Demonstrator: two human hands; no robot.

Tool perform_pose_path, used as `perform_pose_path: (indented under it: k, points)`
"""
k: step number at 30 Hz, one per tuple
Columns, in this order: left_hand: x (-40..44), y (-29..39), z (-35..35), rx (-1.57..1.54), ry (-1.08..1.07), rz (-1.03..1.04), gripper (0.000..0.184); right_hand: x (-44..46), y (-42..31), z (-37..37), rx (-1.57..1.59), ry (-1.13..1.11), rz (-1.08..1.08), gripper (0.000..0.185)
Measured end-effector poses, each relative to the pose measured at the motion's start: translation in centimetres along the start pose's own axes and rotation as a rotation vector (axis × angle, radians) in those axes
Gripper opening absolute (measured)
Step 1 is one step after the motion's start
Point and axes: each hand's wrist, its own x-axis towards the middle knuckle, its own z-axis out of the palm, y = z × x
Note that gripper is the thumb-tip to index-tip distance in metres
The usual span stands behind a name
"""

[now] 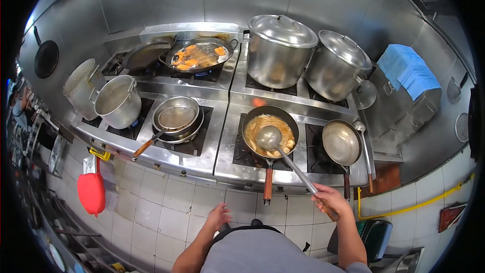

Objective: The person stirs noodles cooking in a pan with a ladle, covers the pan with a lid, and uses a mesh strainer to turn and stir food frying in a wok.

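"The ladle point(269, 137), where is it from here? Start at the left."

"Far over, a silver pot point(118, 101) stands on a burner, with stacked pans point(176, 114) next to it."

"And the left hand point(219, 216)?"

"Just this side of the stove's front edge, loose, fingers half curled and a little parted. It's well apart from the ladle, whose bowl is forward of it and to the right."

"In the dark frying pan point(275, 109), then?"

"Yes, right over the noodles point(260, 121). I can't tell how deep it dips. The shaft slants across the rim, down and rightward."

"To the right hand point(330, 199)?"

"That one's wrapped snugly round the wooden grip. Beyond it there's a pale-bottomed pan point(341, 143), a long-handled spoon point(359, 127) just beside."
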Motion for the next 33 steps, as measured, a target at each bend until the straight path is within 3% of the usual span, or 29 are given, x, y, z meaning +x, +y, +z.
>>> perform_pose_path:
  k: [2, 4, 5, 6, 8, 10, 14, 17, 22, 24, 28, 32, 33]
  points:
    - [-2.3, -1.4, -5.2, 0.091, 0.197, 0.030, 0.048, 0.2, -0.4, 0.3, 0.000, -0.001, -0.020, 0.053]
    - [-4.3, -4.2, -11.4, 0.258, 0.428, 0.002, 0.047, 1.7, 0.1, 2.0, -0.121, 0.149, -0.103, 0.053]
    - [-4.7, -6.6, -15.7, 0.511, 0.526, 0.001, 0.047, 1.5, -0.9, 4.2, -0.119, 0.172, -0.085, 0.053]
    - [-6.0, -7.8, -19.7, 0.779, 0.494, -0.132, 0.046, 1.0, -0.9, 4.3, -0.118, 0.177, -0.086, 0.053]
    - [-8.0, -10.3, -25.1, 0.643, 0.618, -0.321, 0.040, 0.1, -1.4, 3.8, -0.035, 0.109, -0.008, 0.053]
    - [-11.4, -9.8, -24.6, 0.313, 0.745, -0.272, 0.037, -0.9, -1.9, 2.0, -0.041, 0.126, 0.022, 0.053]
    - [-12.0, -9.0, -24.6, 0.355, 0.708, -0.217, 0.037, 1.5, -1.2, 3.5, -0.002, 0.157, -0.062, 0.053]
    - [-9.4, -7.0, -23.8, 0.451, 0.567, -0.263, 0.038, 3.5, -1.0, 5.8, -0.055, 0.135, -0.088, 0.053]
    - [-4.8, -1.9, -18.9, 0.464, 0.459, -0.023, 0.039, -1.0, -3.4, 4.4, -0.144, 0.138, 0.006, 0.054]
    - [-4.0, -0.1, -17.5, 0.494, 0.383, 0.025, 0.038, -1.1, -4.0, 6.3, -0.445, 0.272, -0.096, 0.056]
    - [-2.7, 1.1, -18.1, 0.582, 0.349, -0.012, 0.037, 0.2, -3.4, 9.1, -0.612, 0.302, -0.138, 0.060]
    - [-3.9, 1.1, -19.9, 0.581, 0.401, -0.076, 0.035, -1.7, -3.7, 8.0, -0.419, 0.326, -0.089, 0.060]
    - [-4.3, 0.9, -20.6, 0.591, 0.420, -0.096, 0.035, -1.9, -3.4, 8.5, -0.585, 0.396, -0.078, 0.060]
